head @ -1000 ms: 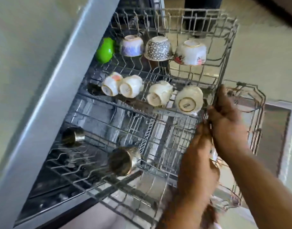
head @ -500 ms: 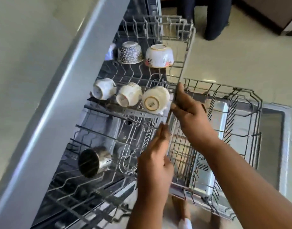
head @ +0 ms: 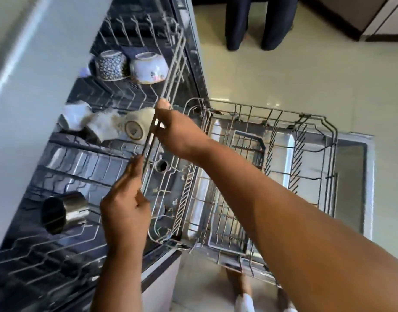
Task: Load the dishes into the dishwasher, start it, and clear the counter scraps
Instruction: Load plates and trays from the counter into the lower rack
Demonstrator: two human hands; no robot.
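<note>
Dishwasher (head: 194,64) fills the left of the frame. Its upper rack (head: 117,95) sits nearly inside, and both my hands are clamped on the front rail (head: 175,61), right hand (head: 177,134) higher in frame and left hand (head: 123,208) below it. I judge the wire stiff and the loaded rack heavy on its runners, so that rail is the place to hold. The lower rack (head: 272,167) stands out over the open door (head: 353,181) at centre right. The patterned bowl (head: 110,65), floral bowl (head: 148,67) and blurred pale cups (head: 135,130) look fragile and likely to rattle. The steel tumbler (head: 63,210) at lower left looks tougher. Pale floor tiles (head: 283,70) lie beyond, and dark trouser legs (head: 247,23) stand at the top.
</note>
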